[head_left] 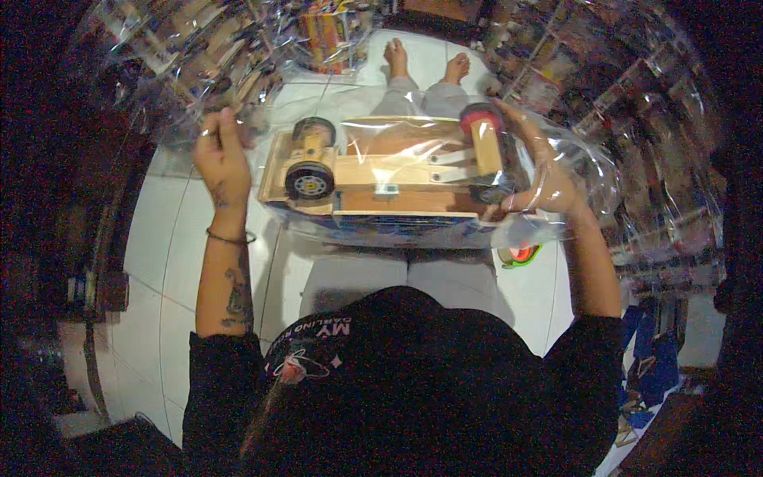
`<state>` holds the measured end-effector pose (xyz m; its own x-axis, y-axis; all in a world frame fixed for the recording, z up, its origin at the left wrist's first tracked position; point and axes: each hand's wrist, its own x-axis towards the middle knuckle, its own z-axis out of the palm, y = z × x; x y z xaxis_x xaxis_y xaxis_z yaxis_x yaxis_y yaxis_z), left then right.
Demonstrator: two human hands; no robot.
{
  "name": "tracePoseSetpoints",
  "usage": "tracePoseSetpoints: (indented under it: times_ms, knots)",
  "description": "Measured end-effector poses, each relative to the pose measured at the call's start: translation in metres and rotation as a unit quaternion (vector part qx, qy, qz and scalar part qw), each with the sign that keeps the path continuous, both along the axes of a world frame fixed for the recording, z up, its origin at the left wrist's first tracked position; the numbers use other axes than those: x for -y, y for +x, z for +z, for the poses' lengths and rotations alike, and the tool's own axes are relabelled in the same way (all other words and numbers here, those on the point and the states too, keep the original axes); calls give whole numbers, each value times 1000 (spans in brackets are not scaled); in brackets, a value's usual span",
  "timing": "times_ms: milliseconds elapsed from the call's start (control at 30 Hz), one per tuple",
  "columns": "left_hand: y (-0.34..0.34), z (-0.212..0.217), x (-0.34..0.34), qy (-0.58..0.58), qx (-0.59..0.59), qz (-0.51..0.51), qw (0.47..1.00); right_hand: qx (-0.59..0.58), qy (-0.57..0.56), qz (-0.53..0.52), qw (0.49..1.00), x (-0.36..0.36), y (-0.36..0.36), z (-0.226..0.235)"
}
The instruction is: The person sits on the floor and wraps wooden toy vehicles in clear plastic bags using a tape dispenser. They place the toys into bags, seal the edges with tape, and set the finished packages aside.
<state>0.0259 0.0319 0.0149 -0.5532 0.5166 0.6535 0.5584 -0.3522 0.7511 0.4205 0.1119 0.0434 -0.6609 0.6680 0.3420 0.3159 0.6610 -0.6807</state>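
Note:
A wooden toy truck (389, 171), its wheels and underside facing up, lies sideways above my lap. Clear plastic wrap (389, 131) covers it and reflects the light. My right hand (548, 175) grips the truck's right end through the plastic, with thumb and fingers spread around the red-and-black wheel end. Left of the truck, my left hand (222, 155) is raised, its fingers closed in a pinch at the edge of the plastic. Exactly what sits between those fingertips is blurred.
A round orange and green item (520, 254) rests on the white tiled floor (163, 318) near my right knee. Many plastic-wrapped goods (628, 151) are piled at the far right and far left. A colourful wrapped package (330, 40) stands at the back. Blue pieces (656, 358) lie at the lower right.

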Motion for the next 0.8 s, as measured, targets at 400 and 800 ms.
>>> tracePoseSetpoints:
  times_ms: [400,800]
  knots:
    - [-34,6,-26,27,-184,129,974,-41,48,-41,997,-2,24,1]
    - [-45,-21,17,120,-29,8,992,-400,-347,-77,844,20,82,-6]
